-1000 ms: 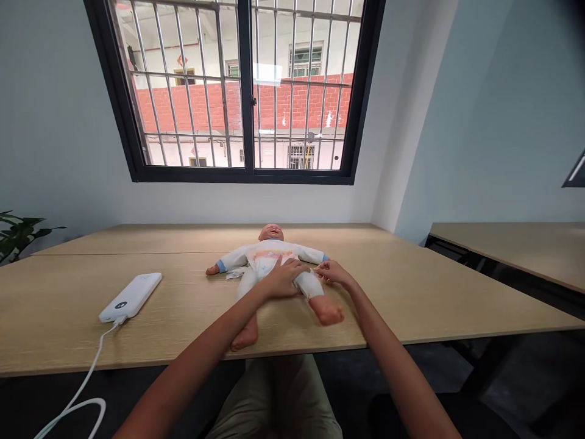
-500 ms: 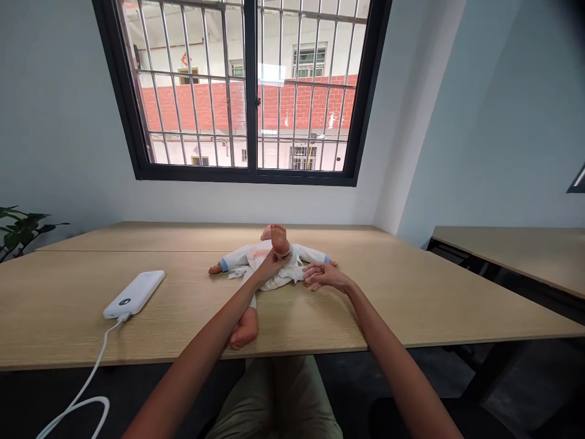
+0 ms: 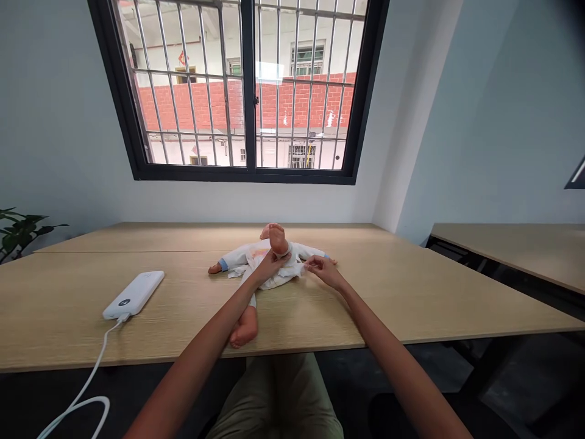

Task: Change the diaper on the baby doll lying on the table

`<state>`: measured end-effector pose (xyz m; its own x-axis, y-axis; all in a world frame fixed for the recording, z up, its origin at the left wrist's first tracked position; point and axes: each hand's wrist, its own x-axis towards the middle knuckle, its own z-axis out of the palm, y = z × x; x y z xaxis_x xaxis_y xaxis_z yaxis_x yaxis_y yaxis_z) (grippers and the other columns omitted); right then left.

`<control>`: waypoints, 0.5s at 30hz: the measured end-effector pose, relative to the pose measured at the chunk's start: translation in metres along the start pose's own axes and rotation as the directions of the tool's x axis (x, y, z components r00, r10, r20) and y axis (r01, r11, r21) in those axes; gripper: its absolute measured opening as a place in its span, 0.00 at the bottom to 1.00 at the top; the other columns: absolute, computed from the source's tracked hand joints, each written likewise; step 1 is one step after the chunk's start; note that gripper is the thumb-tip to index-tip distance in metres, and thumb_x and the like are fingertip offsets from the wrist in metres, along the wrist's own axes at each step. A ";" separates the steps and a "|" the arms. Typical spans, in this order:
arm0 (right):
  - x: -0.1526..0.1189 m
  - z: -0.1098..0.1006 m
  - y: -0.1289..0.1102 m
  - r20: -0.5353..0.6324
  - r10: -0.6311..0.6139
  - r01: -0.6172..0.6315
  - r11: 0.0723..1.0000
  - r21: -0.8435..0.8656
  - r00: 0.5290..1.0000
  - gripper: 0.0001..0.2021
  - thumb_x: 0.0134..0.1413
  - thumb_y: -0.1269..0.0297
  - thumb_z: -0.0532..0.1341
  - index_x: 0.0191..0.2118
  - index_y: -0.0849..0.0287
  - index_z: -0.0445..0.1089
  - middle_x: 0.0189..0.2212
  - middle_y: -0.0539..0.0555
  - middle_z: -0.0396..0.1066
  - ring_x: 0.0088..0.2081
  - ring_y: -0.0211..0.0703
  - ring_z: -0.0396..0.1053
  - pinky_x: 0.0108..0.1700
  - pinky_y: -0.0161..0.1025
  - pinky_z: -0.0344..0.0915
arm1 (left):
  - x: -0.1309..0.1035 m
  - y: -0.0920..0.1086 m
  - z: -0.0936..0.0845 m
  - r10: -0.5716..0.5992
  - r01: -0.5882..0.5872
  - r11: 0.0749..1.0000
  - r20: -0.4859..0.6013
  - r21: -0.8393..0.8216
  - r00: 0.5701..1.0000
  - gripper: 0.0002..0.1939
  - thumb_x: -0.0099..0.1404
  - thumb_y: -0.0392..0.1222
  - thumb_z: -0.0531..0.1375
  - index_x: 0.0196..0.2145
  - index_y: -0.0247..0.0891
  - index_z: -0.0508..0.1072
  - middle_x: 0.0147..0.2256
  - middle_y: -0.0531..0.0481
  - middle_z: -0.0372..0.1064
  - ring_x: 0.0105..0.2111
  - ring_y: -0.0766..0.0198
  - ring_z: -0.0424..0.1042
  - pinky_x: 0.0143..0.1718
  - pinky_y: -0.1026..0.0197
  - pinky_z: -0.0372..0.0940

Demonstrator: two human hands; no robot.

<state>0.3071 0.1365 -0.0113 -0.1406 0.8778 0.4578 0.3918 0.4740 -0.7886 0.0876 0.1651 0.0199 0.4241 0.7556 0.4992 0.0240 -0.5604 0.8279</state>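
Note:
A baby doll [image 3: 256, 259] in a white suit with blue cuffs lies on its back on the wooden table [image 3: 411, 292], head toward the window. My left hand [image 3: 269, 263] grips one of the doll's ankles and holds that leg up, the bare foot [image 3: 276, 236] pointing at the ceiling. The doll's other foot [image 3: 244, 332] rests near the table's front edge, partly behind my left forearm. My right hand [image 3: 321, 269] pinches the white cloth at the doll's hip, just right of the raised leg.
A white power bank [image 3: 134, 294] lies on the table's left side, its white cable [image 3: 86, 378] hanging over the front edge. A green plant [image 3: 21, 230] stands at far left. A second table [image 3: 516, 250] stands to the right. A barred window [image 3: 242, 91] is ahead.
My left hand has lifted one doll leg from flat on the table to upright. My right hand has moved in from an open rest and pinched the white cloth.

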 end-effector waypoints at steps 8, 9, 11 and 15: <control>0.006 -0.002 0.007 -0.163 0.019 0.004 0.990 0.139 0.986 0.20 0.40 0.46 0.68 0.29 0.59 0.69 0.29 0.53 0.73 0.33 0.43 0.70 0.40 0.41 0.67 | -0.012 0.005 -0.009 0.037 -0.097 0.984 0.367 0.147 0.930 0.30 0.55 0.48 0.62 0.54 0.39 0.65 0.54 0.45 0.66 0.55 0.52 0.63 0.60 0.51 0.56; 0.006 -0.001 0.008 -0.159 0.022 -0.001 0.992 0.130 0.987 0.20 0.39 0.46 0.68 0.28 0.59 0.70 0.29 0.53 0.73 0.33 0.44 0.70 0.40 0.42 0.67 | -0.012 0.005 -0.009 0.058 -0.146 0.972 0.411 0.186 0.910 0.29 0.55 0.46 0.61 0.54 0.39 0.66 0.55 0.45 0.66 0.55 0.53 0.63 0.60 0.51 0.56; 0.006 0.000 0.011 -0.152 0.021 -0.003 0.994 0.112 0.988 0.20 0.39 0.45 0.67 0.27 0.59 0.70 0.29 0.54 0.74 0.34 0.46 0.70 0.40 0.43 0.67 | -0.011 0.005 -0.008 0.096 -0.242 0.935 0.474 0.258 0.875 0.27 0.55 0.42 0.61 0.53 0.39 0.67 0.54 0.45 0.65 0.55 0.54 0.63 0.60 0.52 0.55; 0.006 0.003 0.017 -0.128 0.016 -0.008 0.998 0.064 0.992 0.20 0.38 0.45 0.67 0.27 0.60 0.72 0.29 0.56 0.74 0.33 0.46 0.70 0.39 0.43 0.66 | -0.012 0.007 -0.004 0.114 -0.367 0.847 0.543 0.385 0.832 0.27 0.51 0.35 0.63 0.51 0.41 0.69 0.53 0.45 0.66 0.55 0.51 0.62 0.62 0.51 0.50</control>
<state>0.3104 0.1502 -0.0230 -0.0164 0.8695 0.4937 0.3336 0.4702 -0.8171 0.0792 0.1537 0.0205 0.8469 0.3813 0.3707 0.2135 -0.8822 0.4196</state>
